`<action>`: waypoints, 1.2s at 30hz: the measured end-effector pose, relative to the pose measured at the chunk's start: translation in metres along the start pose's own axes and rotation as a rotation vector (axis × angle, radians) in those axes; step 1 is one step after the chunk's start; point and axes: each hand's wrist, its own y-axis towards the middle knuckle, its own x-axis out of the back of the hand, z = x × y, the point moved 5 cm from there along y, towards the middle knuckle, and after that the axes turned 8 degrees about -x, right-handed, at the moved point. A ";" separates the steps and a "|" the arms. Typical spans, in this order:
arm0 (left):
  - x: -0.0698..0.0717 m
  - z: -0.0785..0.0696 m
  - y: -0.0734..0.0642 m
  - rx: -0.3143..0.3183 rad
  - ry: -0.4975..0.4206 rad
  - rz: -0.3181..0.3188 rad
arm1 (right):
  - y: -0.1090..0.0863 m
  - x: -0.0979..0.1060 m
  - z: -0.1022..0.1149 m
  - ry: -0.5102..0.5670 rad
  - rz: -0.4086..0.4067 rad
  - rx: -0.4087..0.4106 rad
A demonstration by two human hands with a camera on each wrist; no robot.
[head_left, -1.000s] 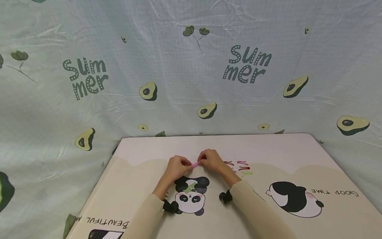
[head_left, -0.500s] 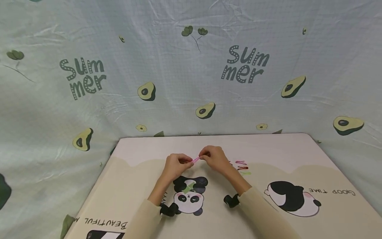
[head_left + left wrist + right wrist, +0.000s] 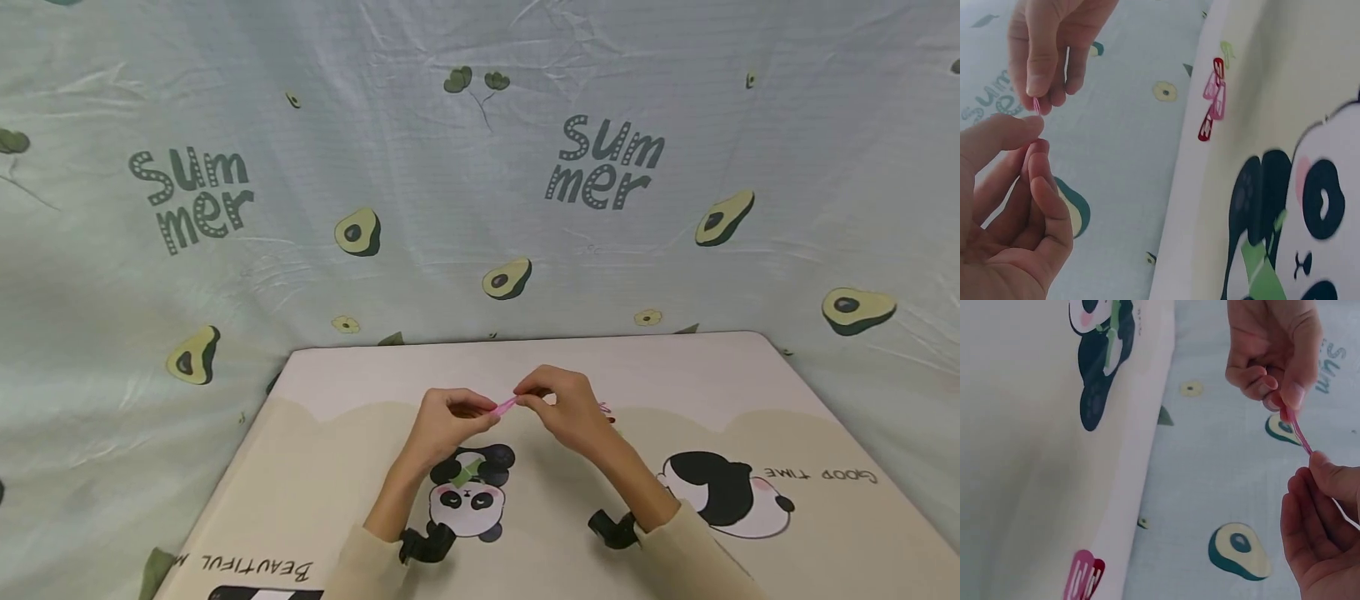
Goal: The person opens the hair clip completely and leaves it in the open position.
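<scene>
Between my two hands, above the table, is a slim pink snap hair clip (image 3: 506,406). My left hand (image 3: 446,423) pinches one end between thumb and fingertips. The other end is pinched by the thumb and fingers of my right hand (image 3: 566,408). In the right wrist view the pink strip of the clip (image 3: 1299,434) stretches from one set of fingertips to the other, seen edge-on and slightly bent. Both ends are hidden under the fingers. Whether the clip is snapped open or closed, I cannot tell.
Several loose hair clips lie on the table: red (image 3: 1205,129), pink (image 3: 1219,103) and light green (image 3: 1227,55). In the head view my right forearm covers most of them. The cream table top (image 3: 337,467) carries printed pandas. Behind it hangs a pale avocado-patterned curtain (image 3: 435,167).
Both hands have lifted slightly and shifted right with the hair clip, which shows more between the fingertips. My right forearm has swung right over the loose clips. The head view has turned slightly.
</scene>
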 end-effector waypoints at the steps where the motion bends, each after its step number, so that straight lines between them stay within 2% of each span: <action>1: -0.001 -0.002 0.000 -0.008 -0.015 0.009 | -0.002 0.003 0.002 -0.005 -0.008 0.010; 6: -0.009 -0.012 -0.002 -0.038 -0.049 0.042 | -0.014 0.017 0.005 -0.004 -0.032 0.032; 15: -0.019 -0.029 -0.006 -0.026 -0.148 0.021 | -0.031 0.033 0.008 0.052 -0.131 0.094; 21: -0.025 -0.032 -0.010 -0.032 -0.179 -0.021 | -0.038 0.033 -0.001 0.092 -0.190 0.030; 25: -0.028 -0.038 -0.012 -0.128 -0.042 -0.069 | -0.041 0.034 -0.007 0.151 -0.196 -0.002; 30: -0.029 -0.051 -0.017 -0.351 0.190 -0.149 | -0.041 0.034 -0.006 0.202 -0.184 0.001; 33: -0.031 -0.055 -0.021 -0.472 0.265 -0.187 | -0.042 0.033 -0.006 0.218 -0.176 0.005; 36: -0.033 -0.056 -0.025 -0.557 0.315 -0.213 | -0.045 0.031 -0.005 0.220 -0.174 0.008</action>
